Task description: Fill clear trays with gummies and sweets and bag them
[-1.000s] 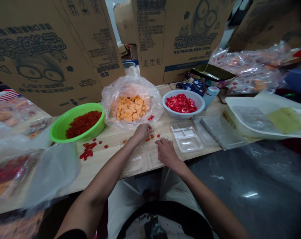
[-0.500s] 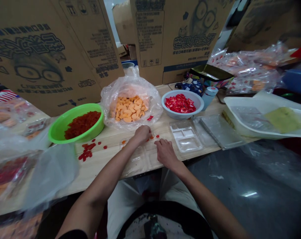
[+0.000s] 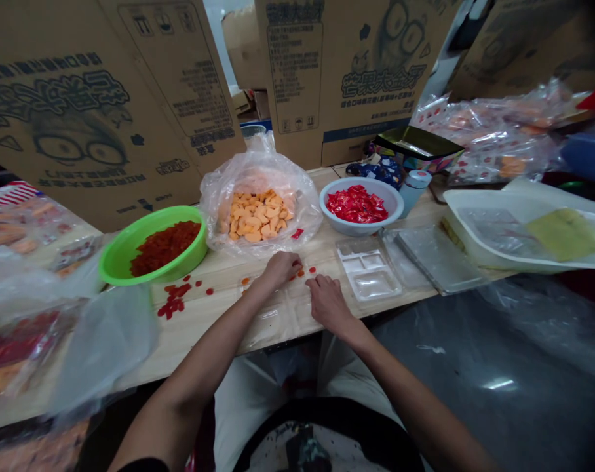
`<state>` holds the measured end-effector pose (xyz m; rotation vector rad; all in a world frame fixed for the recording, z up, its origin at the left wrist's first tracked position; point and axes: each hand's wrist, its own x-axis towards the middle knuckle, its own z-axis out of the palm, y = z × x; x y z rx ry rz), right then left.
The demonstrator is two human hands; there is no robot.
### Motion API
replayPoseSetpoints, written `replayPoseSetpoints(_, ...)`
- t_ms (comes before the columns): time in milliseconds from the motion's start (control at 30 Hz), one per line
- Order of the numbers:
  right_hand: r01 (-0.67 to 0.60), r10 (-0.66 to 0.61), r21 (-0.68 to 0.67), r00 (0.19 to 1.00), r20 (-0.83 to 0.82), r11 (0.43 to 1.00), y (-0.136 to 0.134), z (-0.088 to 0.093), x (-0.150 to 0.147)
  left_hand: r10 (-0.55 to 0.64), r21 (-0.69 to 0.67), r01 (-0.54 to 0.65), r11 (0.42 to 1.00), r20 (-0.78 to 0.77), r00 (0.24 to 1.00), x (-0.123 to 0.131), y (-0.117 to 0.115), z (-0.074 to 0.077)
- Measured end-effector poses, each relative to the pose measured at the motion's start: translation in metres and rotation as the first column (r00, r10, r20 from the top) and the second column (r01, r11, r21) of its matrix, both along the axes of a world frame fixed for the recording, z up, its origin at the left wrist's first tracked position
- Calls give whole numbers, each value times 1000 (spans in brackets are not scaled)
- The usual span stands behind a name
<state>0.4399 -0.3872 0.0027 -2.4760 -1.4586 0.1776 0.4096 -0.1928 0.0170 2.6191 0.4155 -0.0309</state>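
Observation:
My left hand [image 3: 280, 269] is over the far part of a clear plastic tray [image 3: 268, 321], its fingers curled together; whatever they pinch is hidden. On the tray's right side, my right hand [image 3: 328, 300] has bent fingers drawn close, their tips partly hidden. Between the two hands lie small orange gummy candies [image 3: 300, 273], and a red gummy candy [image 3: 312, 270] sits just beyond my right fingertips. Another orange candy [image 3: 245, 280] shows at the tray's far left. Loose red gummy pieces [image 3: 172, 306] are scattered on the table, left of the tray.
Behind stand a green bowl [image 3: 199, 252] of red gummies, a plastic bag [image 3: 305, 196] of orange pieces and a pale blue bowl [image 3: 327, 219] of red packets. Divided trays [image 3: 373, 283] and a white bin [image 3: 504, 259] are at right. Cardboard boxes [image 3: 179, 170] line the back.
The left hand has shifted very slightly, its fingers at almost the same spot. My right hand is practically still, and the candies lie as before.

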Motion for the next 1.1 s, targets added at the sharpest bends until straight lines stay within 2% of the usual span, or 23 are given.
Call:
replayPoseSetpoints(200, 8, -8, 0, 1000, 4, 1000, 1, 1, 0, 126, -58, -123, 991, 52, 991, 17, -9, 0)
replayPoseSetpoints(367, 17, -17, -2, 1000, -1, 1000, 2, -1, 1, 83, -145, -74, 987, 57, 995, 38, -17, 3)
replayPoseSetpoints(467, 11, -11, 4, 1000, -11, 1000, 2, -1, 0, 95, -154, -78, 985, 103, 990, 39, -12, 10)
replayPoseSetpoints(533, 10, -10, -2, 1000, -18, 1000, 1, -1, -1, 170, -141, -149, 979, 151, 974, 32, -3, 18)
replayPoseSetpoints(633, 4, -4, -4, 999, -41, 1000, -1, 2, 2, 290, -120, -271, 955, 189, 938, 6, 13, 32)
replayPoseSetpoints(733, 71, -69, 33, 996, -57, 997, -2, 6, 20, 289, -85, -280, 956, 135, 948, -27, 21, 37)
replayPoseSetpoints(800, 157, -156, 34, 987, -30, 987, 2, 9, 37, 239, -64, -235, 970, 57, 969, -46, 18, 34)
replayPoseSetpoints(867, 178, -178, 0, 984, 21, 984, 9, 11, 54, 193, -58, -192, 980, 6, 981, -57, 10, 27)
replayPoseSetpoints(1000, 84, -75, -108, 994, 83, 991, 26, 13, 71, 169, -25, -169, 985, 4, 986, -61, -4, 12)
replayPoseSetpoints(1100, 67, -54, -150, 994, 94, 986, 35, 13, 73, 194, -46, -190, 981, 92, 977, -61, -5, 7)
